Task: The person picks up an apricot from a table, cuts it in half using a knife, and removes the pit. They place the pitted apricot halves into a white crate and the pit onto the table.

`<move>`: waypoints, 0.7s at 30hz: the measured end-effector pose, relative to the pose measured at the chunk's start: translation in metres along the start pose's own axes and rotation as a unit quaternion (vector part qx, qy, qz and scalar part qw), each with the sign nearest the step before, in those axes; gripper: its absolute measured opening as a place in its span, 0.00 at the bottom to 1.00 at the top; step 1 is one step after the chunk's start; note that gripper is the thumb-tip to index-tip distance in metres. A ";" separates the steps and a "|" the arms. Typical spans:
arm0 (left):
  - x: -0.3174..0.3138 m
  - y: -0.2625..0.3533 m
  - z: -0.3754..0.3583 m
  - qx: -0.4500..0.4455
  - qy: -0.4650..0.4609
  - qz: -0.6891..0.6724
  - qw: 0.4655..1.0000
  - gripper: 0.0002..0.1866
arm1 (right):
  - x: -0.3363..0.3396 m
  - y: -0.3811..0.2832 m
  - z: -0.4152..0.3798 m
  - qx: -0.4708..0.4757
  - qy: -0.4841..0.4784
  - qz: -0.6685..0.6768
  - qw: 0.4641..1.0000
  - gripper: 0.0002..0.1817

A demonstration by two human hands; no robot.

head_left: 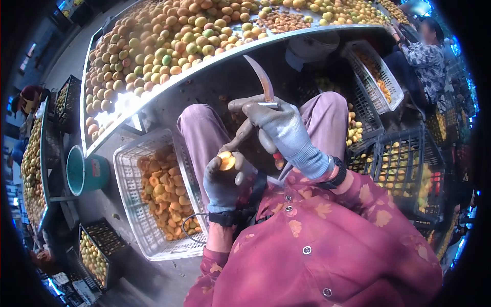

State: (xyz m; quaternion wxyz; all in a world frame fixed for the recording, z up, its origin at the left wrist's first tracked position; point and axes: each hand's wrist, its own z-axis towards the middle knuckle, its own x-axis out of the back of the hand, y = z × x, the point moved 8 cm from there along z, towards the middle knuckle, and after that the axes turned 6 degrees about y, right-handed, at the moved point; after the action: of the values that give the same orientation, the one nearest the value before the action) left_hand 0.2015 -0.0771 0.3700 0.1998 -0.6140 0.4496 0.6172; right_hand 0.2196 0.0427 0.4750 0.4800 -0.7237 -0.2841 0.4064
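Observation:
My left hand (221, 187), in a grey-coated work glove, is closed around a cut apricot (227, 161) with its orange flesh facing up. My right hand (279, 125), gloved likewise, grips a knife (263, 81) whose curved blade points up and away from me. The end of a red handle shows below that fist. One finger of my right hand reaches down to the apricot's edge. Beside my left leg, a white plastic crate (146, 251) holds many pitted apricot halves (166, 197).
A metal-edged sorting table (204, 63) heaped with whole apricots (169, 38) spans the front. A green bucket (84, 171) stands at left. Black crates (404, 163) of apricots are on the right, near a white crate (376, 77). Another person (424, 64) sits at far right.

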 end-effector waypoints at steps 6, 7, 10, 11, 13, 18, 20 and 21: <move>0.002 0.007 0.000 -0.006 0.000 -0.011 1.000 0.30 | 0.013 0.007 0.001 -0.012 0.041 -0.057 0.997 0.14; 0.003 0.010 -0.001 -0.009 0.008 0.007 1.000 0.30 | 0.013 0.009 0.001 -0.009 0.038 -0.074 0.997 0.14; 0.007 0.026 -0.006 -0.023 0.021 0.115 0.993 0.29 | 0.019 0.004 -0.004 -0.003 0.050 -0.144 0.988 0.18; 0.008 0.034 -0.009 -0.041 0.039 0.156 0.986 0.28 | 0.023 0.002 -0.003 0.030 0.041 -0.170 0.984 0.20; 0.016 0.055 -0.019 -0.092 0.115 0.197 0.969 0.25 | 0.040 0.005 -0.003 -0.007 0.066 -0.151 0.986 0.22; 0.054 0.140 -0.074 -0.228 0.329 0.400 0.825 0.26 | 0.089 -0.008 0.000 0.022 0.124 -0.212 0.969 0.26; 0.103 0.172 -0.101 -0.246 0.419 0.449 0.750 0.31 | 0.098 -0.021 -0.006 0.017 0.164 -0.197 0.966 0.24; 0.151 0.190 -0.115 -0.248 0.468 0.533 0.661 0.37 | 0.106 -0.028 -0.010 0.024 0.178 -0.207 0.962 0.24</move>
State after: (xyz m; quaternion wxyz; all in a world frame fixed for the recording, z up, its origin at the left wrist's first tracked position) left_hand 0.0911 -0.3137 0.3052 -0.5589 -0.5042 0.5646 0.3384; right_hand 0.2816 0.1337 0.4699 0.6137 -0.6980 -0.3277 0.1695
